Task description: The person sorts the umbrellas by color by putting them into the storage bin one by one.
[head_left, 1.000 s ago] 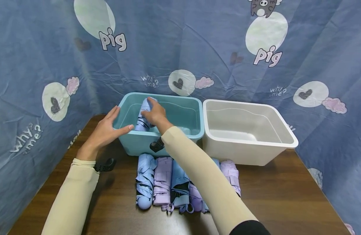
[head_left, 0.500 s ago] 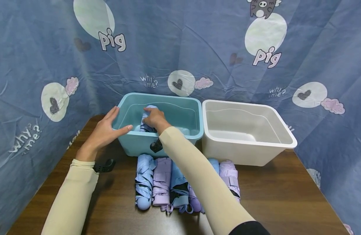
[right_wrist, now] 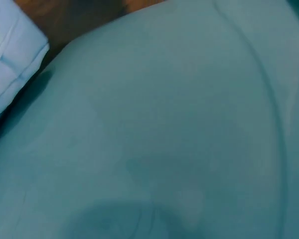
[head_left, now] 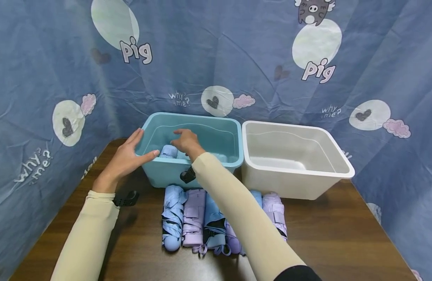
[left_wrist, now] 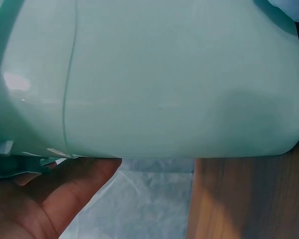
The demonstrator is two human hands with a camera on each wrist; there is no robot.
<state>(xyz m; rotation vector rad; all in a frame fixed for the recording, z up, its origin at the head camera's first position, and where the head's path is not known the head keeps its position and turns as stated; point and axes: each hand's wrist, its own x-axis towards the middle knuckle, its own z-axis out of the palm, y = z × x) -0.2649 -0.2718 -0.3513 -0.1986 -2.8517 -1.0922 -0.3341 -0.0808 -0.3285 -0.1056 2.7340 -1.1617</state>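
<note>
A teal bin (head_left: 166,173) stands at the back of the table, with a light-blue folded umbrella (head_left: 169,151) low inside its left front part; only one end of that umbrella shows. My right hand (head_left: 188,142) is inside the bin, just right of the umbrella and apart from it, fingers loosely extended. At the bin's left front corner, my left hand (head_left: 126,158) rests against the rim with straight fingers and the thumb spread. The left wrist view shows fingers of the left hand (left_wrist: 65,196) against the bin's outer wall (left_wrist: 164,84). The right hand is outside the right wrist view.
In front of the bin lies a row of several folded umbrellas, from a light-blue one (head_left: 174,214) to a lilac one (head_left: 275,212). My right forearm passes over the row. A white bin (head_left: 272,183) stands to the right. Behind hangs a blue patterned cloth (head_left: 258,62).
My right hand lowered the light-blue umbrella into the teal bin and let it go; the umbrella now lies lower and further left. The left hand has stayed at the rim.
</note>
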